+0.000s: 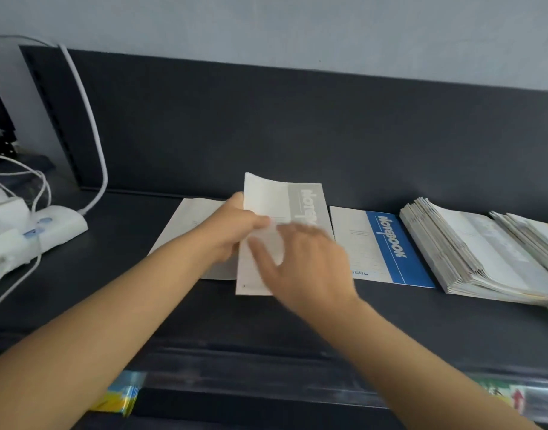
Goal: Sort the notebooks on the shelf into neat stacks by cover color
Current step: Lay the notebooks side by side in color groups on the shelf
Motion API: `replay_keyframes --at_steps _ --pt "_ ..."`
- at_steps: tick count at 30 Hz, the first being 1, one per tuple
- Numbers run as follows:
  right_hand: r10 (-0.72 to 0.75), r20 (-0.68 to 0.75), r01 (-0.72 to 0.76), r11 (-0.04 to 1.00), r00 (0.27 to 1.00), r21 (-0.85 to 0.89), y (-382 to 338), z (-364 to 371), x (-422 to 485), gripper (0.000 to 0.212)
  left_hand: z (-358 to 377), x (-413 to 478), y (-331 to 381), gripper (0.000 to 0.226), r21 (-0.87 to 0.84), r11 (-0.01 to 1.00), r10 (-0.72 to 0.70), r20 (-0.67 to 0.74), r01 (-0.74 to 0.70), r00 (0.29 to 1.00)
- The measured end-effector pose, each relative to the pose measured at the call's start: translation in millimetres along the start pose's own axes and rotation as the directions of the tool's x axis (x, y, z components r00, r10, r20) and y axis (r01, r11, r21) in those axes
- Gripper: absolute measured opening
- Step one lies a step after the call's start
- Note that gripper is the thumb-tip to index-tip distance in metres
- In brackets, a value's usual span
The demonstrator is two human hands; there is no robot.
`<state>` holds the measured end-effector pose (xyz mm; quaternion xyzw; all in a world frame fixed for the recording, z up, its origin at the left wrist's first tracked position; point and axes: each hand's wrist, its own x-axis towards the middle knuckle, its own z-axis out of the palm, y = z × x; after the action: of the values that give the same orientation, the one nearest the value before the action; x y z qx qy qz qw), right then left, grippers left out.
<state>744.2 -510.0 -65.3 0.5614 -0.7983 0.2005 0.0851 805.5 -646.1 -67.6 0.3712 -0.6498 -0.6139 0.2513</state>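
On the dark shelf, the left hand grips a grey-banded white paper notebook; the blurred right hand lies spread over it.

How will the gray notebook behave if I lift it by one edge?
Probably floppy: the gray notebook curls at its far corner while the left hand grips its edge. Likely light, since it looks thin. It may slide easily on the shelf.

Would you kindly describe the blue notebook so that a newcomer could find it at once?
On the dark shelf, look between the tall pile of notebooks at the right and the grey notebook held in the middle. The blue notebook lies flat there. It alone has a bright blue band with white lettering.
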Motion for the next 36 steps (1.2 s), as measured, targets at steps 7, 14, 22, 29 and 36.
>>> replay_keyframes --at_steps 7,14,22,29,36 --pt "0.4 0.256 -0.439 0.477 0.88 0.762 52.5 -7.9 32.6 0.029 -13.0 -5.9 2.8 0.025 0.034 0.981 0.195 -0.099 -0.193 0.976" --pt "0.235 0.389 -0.446 0.285 0.891 0.848 21.1 13.7 41.6 0.05 -64.1 -3.7 5.0 0.035 0.551 0.824 0.335 -0.281 -0.134 0.899" --pt "0.162 0.305 -0.306 0.803 0.938 0.511 -18.6 43.7 57.9 0.041 -101.3 3.3 -23.1 0.055 0.91 0.376 0.251 -0.283 0.176 0.926" --pt "0.197 0.152 -0.24 0.9 0.969 0.364 33.6 13.6 56.7 0.032 -78.3 1.1 2.3 0.05 0.954 0.289 0.321 -0.171 0.076 0.932" --pt "0.477 -0.094 -0.482 0.824 0.874 -0.297 148.9 -59.4 34.0 0.03 40.2 1.4 40.7 0.053 0.779 0.562 0.268 0.148 -0.279 0.952"
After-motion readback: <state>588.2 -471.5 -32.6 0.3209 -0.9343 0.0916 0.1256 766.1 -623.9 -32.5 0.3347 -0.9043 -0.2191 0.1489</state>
